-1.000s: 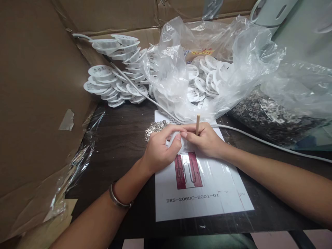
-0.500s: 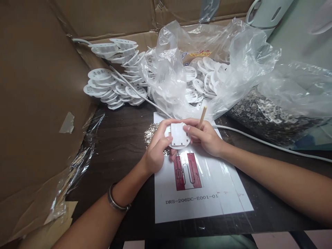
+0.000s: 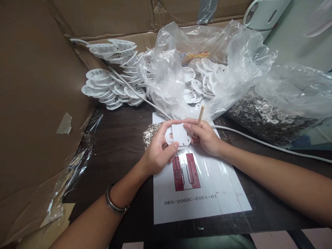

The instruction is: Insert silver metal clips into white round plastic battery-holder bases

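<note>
A round white plastic disc (image 3: 178,135) with a raised square middle and small slots is held between both hands, above the printed sheet (image 3: 202,207). My left hand (image 3: 158,152) grips its left side, thumb pressed on the lower edge and fingers curled around the back. My right hand (image 3: 204,136) pinches the right side, its thumb on the upper right. A thin wooden stick (image 3: 200,114) sticks up from the right hand, its lower part hidden by the fingers. Just left of the disc lies a pile of small metal pieces (image 3: 149,134), partly behind my left hand.
Stacked white discs (image 3: 101,83) stand at the back left, and more lie in an open clear plastic bag (image 3: 168,69). A bag of metal pieces (image 3: 261,110) sits at the right. A white cable (image 3: 259,136) crosses the table. Cardboard walls (image 3: 31,103) enclose the left and back.
My left thumb has slid from the disc's left side to its lower edge. The right hand keeps its hold on the disc and stick. The whole view has shifted slightly.
</note>
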A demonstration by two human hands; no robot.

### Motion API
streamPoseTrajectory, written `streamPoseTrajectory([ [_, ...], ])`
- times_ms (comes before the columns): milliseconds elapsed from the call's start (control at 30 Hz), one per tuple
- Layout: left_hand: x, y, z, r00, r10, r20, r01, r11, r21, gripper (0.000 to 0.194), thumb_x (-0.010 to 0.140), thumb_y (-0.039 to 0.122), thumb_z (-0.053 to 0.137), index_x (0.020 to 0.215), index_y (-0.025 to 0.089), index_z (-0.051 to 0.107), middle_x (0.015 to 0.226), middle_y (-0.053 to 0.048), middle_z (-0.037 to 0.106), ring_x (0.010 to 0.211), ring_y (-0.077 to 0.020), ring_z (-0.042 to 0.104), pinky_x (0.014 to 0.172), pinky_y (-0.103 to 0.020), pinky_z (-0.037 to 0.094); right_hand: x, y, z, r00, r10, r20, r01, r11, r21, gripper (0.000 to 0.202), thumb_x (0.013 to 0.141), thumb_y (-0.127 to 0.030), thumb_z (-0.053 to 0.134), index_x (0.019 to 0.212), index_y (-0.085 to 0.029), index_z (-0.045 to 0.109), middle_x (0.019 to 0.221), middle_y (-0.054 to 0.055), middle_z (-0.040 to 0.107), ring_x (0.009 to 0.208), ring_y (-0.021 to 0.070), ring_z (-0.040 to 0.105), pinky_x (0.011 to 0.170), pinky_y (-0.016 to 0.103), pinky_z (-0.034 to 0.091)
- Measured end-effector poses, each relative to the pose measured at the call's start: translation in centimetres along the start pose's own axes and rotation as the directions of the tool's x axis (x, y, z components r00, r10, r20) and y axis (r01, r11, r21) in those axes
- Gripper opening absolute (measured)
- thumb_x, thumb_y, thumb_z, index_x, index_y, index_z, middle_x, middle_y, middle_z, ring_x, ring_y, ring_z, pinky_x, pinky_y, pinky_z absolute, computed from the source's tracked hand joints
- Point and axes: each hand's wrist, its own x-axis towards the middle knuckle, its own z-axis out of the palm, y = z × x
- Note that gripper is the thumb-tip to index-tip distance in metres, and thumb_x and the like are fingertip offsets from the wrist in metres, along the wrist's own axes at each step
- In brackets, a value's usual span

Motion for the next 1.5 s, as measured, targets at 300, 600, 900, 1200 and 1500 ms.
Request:
streamPoseTrajectory([
  [300,0.2,-0.2,0.1,0.996,0.084,0.005,-0.084,0.995,0.058,0.038,0.090,0.021,0.050,0.127,0.017,0.041,0.052,0.008,0.045,0.038,-0.0061,0.041,0.037,-0.016,0.035,-0.1,-0.2,0.1,0.999,-0.042,-0.020,0.040,0.995,-0.096,0.019,0.088,-0.029,0.058,0.094,-0.013,0.068,0.058,-0.005,0.047,0.049,0.0040,0.038,0.048,0.020,0.029],
  [600,-0.1,0.1,0.0,0.999,0.029,0.033,-0.031,0.995,0.090,0.041,0.090,0.028,0.053,0.129,0.021,0.040,0.054,0.007,0.047,0.040,-0.0080,0.045,0.038,-0.018,0.040,0.0,0.0,-0.3,0.999,0.047,0.028,-0.047,0.999,0.000,0.019,0.085,-0.030,0.060,0.085,-0.011,0.065,0.055,-0.003,0.050,0.045,0.0051,0.041,0.043,0.020,0.028],
  [900,0.6,0.0,-1.6,0.904,0.427,0.010,-0.309,0.638,0.705,0.047,0.074,0.012,0.064,0.120,0.019,0.057,0.066,0.003,0.061,0.045,-0.0069,0.045,0.045,-0.020,0.040,0.3,-0.1,-0.3,0.997,0.076,-0.013,-0.075,0.997,0.025,0.027,0.084,-0.036,0.061,0.071,-0.013,0.058,0.047,-0.004,0.042,0.041,0.0053,0.035,0.040,0.022,0.020],
  [1200,0.7,0.2,-0.8,0.836,0.421,-0.353,-0.075,0.723,0.687,0.044,0.087,0.031,0.057,0.050,0.016,0.040,0.046,0.005,0.032,0.043,-0.0064,0.029,0.042,-0.024,0.023,-0.8,-0.6,0.2,0.988,-0.055,0.144,0.090,0.964,-0.250,0.037,0.087,-0.045,0.060,0.067,-0.015,0.056,0.055,-0.003,0.048,0.051,0.0066,0.041,0.053,0.025,0.031],
  [1500,0.8,0.6,-2.2,0.858,0.480,-0.180,-0.218,0.659,0.720,0.065,0.074,0.048,0.071,0.129,0.020,0.050,0.116,-0.011,0.059,0.061,-0.0106,0.054,0.048,-0.022,0.044,-0.7,-0.4,0.3,0.998,-0.011,0.066,0.033,0.940,-0.338,0.045,0.092,-0.043,0.053,0.057,-0.015,0.055,0.055,0.000,0.052,0.055,0.0084,0.047,0.060,0.027,0.036],
])
